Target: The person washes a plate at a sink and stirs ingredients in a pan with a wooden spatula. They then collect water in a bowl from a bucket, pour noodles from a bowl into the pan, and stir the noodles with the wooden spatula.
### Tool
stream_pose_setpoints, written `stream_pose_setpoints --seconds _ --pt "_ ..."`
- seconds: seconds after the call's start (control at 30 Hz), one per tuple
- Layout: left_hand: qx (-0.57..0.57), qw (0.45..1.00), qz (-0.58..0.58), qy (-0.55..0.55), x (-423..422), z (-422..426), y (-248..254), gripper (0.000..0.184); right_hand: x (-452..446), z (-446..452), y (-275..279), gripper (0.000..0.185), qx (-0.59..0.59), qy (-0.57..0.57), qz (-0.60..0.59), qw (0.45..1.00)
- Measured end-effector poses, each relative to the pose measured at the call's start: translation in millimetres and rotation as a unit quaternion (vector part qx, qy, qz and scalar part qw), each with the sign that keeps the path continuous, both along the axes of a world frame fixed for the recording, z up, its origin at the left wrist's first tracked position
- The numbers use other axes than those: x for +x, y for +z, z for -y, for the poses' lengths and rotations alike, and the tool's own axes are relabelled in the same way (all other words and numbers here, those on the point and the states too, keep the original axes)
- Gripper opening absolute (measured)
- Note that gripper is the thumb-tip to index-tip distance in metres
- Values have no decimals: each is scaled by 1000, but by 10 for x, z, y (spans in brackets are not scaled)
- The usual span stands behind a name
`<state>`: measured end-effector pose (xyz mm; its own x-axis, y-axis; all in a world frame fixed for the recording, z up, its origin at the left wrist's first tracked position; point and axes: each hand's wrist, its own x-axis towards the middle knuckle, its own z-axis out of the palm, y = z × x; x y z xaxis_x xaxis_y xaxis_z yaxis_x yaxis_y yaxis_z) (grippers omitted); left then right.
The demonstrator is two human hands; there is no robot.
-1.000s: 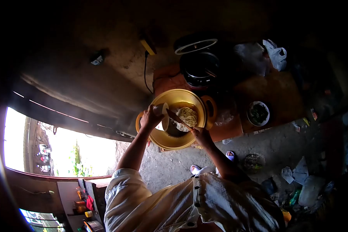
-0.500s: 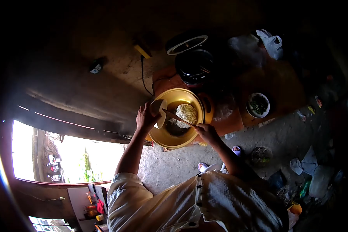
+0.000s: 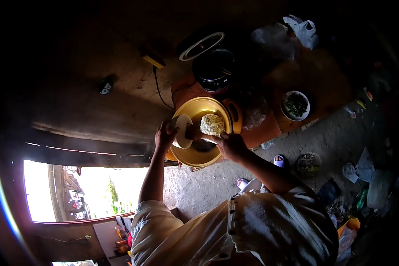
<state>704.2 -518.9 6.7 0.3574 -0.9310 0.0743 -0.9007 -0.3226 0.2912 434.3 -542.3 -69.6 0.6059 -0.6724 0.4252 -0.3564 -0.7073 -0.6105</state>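
Observation:
A large yellow basin (image 3: 186, 105) holds a clump of pale noodles (image 3: 212, 124). My left hand (image 3: 165, 135) grips a white bowl (image 3: 182, 138), tilted over the basin's left side. In my right hand (image 3: 230, 145) is the handle of a brown, flat-bladed utensil (image 3: 193, 132), perhaps a wooden spatula. Its blade reaches to the bowl's rim, left of the noodles. What the bowl contains is too dark to make out.
Behind the basin sits a black pot (image 3: 213, 71) beside a round lid (image 3: 201, 46). A white bowl of greens (image 3: 295, 105) stands at the right on the low table (image 3: 317, 80). Plastic bags (image 3: 303, 31) lie farther back; litter covers the floor at right.
The bowl's opening has turned more toward the camera. The utensil's blade shows broader and sits at the bowl's rim instead of angled across the noodles. The whole view has shifted and rotated slightly.

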Motion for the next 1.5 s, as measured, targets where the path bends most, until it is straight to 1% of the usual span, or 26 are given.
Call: stream_pose_setpoints --seconds 0.07,0.13,0.17,0.23,0.3,0.37,0.43,0.47,0.5,0.53,0.63,0.77,0.83,0.87,0.97,1.03,1.07,1.1,1.17,1.2,1.23,1.3,1.33,1.37,1.43,1.5 --pt "14 1000 -6 19 4 -12 -19 49 -87 -53 46 32 24 -4 -10 1000" --pt "-31 999 38 18 21 -56 -75 51 -163 -96 134 32 47 -26 -8 999" --pt "-28 999 37 18 9 -67 -88 51 -143 -118 111 32 50 -26 -9 998" --pt "-31 997 43 52 -7 -59 -66 52 -46 -141 20 31 59 -45 56 996" --pt "-34 997 48 43 -58 -56 -30 52 22 -170 53 34 64 -40 70 995" --pt "-37 997 50 34 -80 -66 -33 53 47 -194 110 38 68 -49 56 995" --pt "-57 997 37 25 -69 -69 -55 53 104 -207 -27 40 70 -42 59 995" --pt "-57 997 38 25 -83 -64 -55 53 98 -231 -81 39 55 -45 27 997" --pt "-31 997 33 61 -102 -47 -54 53 89 -248 -130 39 37 -49 -5 998" --pt "-4 995 27 99 -113 -37 -53 53 58 -267 -187 39 40 -54 20 998" --pt "2 993 63 96 -118 -58 -105 53 -83 -279 -50 37 81 -76 -6 994" --pt "11 992 69 102 -282 -32 -53 54 -7 -308 -74 32 60 -55 48 996" --pt "38 990 72 118 -327 -18 -28 55 25 -340 -94 32 54 -54 36 996" --pt "38 989 74 119 -315 -18 -28 55 13 -342 -113 33 78 -58 20 995" --pt "7 992 78 94 -202 -66 -99 53 -106 -308 -222 32 108 -69 -10 992" --pt "-77 996 34 27 -24 -151 -183 53 -309 -262 -50 30 140 -89 30 986" --pt "-108 994 -15 -9 165 -187 -290 54 -348 -249 -57 29 104 -114 22 988" --pt "-67 993 -96 5 193 -244 -246 51 -383 -233 -48 29 107 -114 22 987" --pt "-142 951 -266 -63 282 -302 -288 50 -441 -204 -2 30 122 -124 86 981" --pt "-141 934 -319 -80 260 -355 -249 50 -457 -194 47 31 154 -113 93 977" --pt "-139 935 -318 -78 237 -376 -209 50 -452 -191 74 31 157 -112 93 977" --pt "-145 904 -395 -77 187 -400 -142 50 -411 -194 111 32 145 -78 146 975" --pt "-147 900 -404 -73 211 -408 -158 52 -373 -207 122 33 161 -54 144 975" --pt "-146 900 -403 -71 197 -408 -140 52 -343 -216 157 33 154 -37 164 974" --pt "-173 894 -402 -101 150 -396 -113 50 -266 -262 156 34 154 -6 134 979" --pt "-184 892 -400 -100 162 -366 -149 50 -214 -324 164 38 130 21 149 980"
